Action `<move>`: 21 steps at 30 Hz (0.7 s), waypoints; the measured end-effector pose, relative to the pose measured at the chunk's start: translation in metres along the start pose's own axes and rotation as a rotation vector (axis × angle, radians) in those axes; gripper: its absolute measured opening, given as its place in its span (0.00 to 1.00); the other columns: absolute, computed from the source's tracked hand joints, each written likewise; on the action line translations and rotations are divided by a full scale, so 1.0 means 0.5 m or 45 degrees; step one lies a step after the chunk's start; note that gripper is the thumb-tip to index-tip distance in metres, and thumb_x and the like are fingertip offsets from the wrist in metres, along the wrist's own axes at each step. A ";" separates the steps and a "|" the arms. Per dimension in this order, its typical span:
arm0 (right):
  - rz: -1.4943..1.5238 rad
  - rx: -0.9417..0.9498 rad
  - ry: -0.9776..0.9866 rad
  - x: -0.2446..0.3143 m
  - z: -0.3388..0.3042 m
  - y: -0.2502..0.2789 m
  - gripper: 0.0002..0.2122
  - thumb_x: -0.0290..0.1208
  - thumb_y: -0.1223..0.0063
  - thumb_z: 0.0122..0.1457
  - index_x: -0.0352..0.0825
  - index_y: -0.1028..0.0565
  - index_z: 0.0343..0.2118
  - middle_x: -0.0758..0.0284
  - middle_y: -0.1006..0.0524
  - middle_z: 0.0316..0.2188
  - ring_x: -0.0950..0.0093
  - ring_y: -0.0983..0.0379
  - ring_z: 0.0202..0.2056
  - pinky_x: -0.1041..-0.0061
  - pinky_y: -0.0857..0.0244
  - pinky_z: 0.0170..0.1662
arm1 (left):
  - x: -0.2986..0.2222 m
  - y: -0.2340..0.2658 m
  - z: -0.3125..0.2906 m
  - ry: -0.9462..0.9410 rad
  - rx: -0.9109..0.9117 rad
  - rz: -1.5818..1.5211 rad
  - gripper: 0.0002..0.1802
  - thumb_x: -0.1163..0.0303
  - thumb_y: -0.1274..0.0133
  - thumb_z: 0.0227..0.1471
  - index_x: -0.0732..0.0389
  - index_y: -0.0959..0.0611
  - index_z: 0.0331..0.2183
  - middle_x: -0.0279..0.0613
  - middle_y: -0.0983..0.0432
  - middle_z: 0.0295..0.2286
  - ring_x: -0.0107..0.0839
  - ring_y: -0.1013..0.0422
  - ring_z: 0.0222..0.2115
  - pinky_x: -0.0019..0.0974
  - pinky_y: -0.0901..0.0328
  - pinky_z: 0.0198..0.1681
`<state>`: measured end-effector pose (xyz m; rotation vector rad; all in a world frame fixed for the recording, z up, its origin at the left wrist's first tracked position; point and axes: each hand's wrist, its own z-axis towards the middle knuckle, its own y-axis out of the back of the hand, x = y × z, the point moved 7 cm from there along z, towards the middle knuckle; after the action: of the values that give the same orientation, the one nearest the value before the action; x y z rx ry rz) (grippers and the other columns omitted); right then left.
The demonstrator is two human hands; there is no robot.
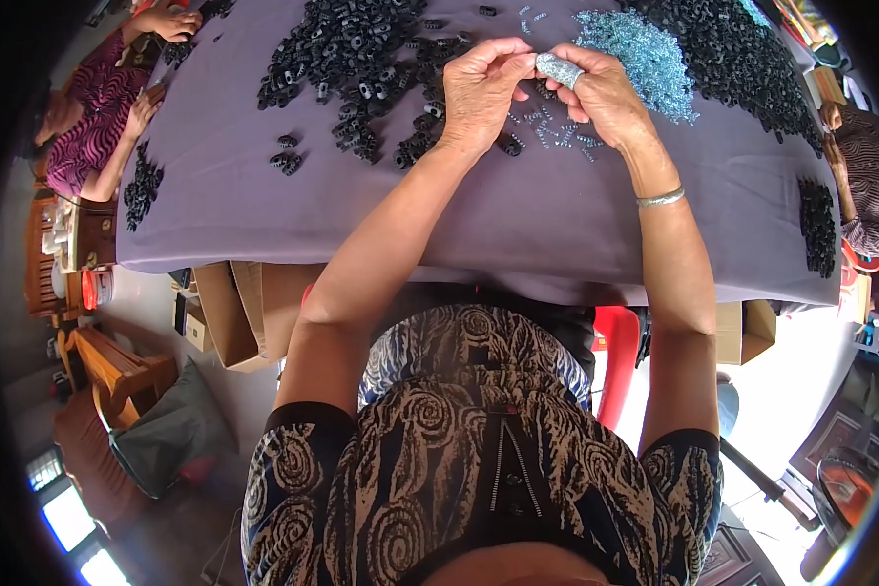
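Note:
Above the table, my left hand (481, 96) and my right hand (607, 96) meet fingertip to fingertip. Thumb and fingers of the left are pinched together at a small piece too hidden to name. The right hand is also closed, and a silvery wrapping (560, 70) covers one of its digits. Loose small springs (557, 129) lie on the cloth just below the hands. A heap of pale blue metal springs (645, 63) sits right behind the right hand. Small black plastic parts (356, 68) with oval openings are piled left of my left hand.
A grey-purple cloth (293, 220) covers the table. More black parts (742, 68) are heaped at the far right, with a smaller pile (816, 227) at the right edge. People sit at both table ends; one person's hand (171, 23) touches parts. Cardboard boxes (249, 308) stand below.

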<state>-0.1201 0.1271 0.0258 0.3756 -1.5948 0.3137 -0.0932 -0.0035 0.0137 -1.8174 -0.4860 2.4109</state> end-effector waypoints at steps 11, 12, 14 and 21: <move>-0.607 -0.092 0.545 0.035 -0.008 0.011 0.05 0.20 0.48 0.49 0.34 0.25 0.29 0.76 0.31 0.17 0.87 0.38 0.21 0.84 0.41 0.24 | 0.004 0.001 0.002 0.084 0.008 0.107 0.07 0.74 0.45 0.48 0.65 0.19 0.32 0.37 0.24 0.25 0.23 0.28 0.23 0.25 0.33 0.21; -0.635 -0.079 0.570 0.037 -0.007 0.017 0.05 0.19 0.47 0.48 0.33 0.25 0.29 0.75 0.30 0.17 0.87 0.37 0.21 0.84 0.40 0.25 | 0.002 -0.001 0.003 0.054 0.011 0.140 0.07 0.75 0.46 0.49 0.64 0.19 0.33 0.36 0.24 0.25 0.22 0.28 0.23 0.24 0.33 0.21; -0.607 -0.058 0.559 0.037 -0.006 0.041 0.05 0.18 0.49 0.47 0.33 0.26 0.27 0.74 0.29 0.18 0.86 0.37 0.21 0.84 0.40 0.26 | -0.001 0.003 0.004 0.064 0.046 0.189 0.07 0.75 0.47 0.49 0.63 0.19 0.34 0.35 0.24 0.25 0.21 0.29 0.23 0.24 0.34 0.23; -1.158 -0.069 0.396 0.042 -0.012 0.097 0.04 0.23 0.51 0.46 0.33 0.27 0.26 0.70 0.31 0.16 0.77 0.40 0.17 0.79 0.42 0.24 | -0.021 -0.006 -0.001 -0.273 0.342 0.978 0.09 0.76 0.47 0.47 0.60 0.19 0.35 0.32 0.25 0.25 0.18 0.32 0.24 0.22 0.35 0.29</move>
<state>-0.1359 0.1726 0.0485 0.9102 -0.9941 -0.3562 -0.0898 -0.0032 0.0239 -1.8508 0.6300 2.9432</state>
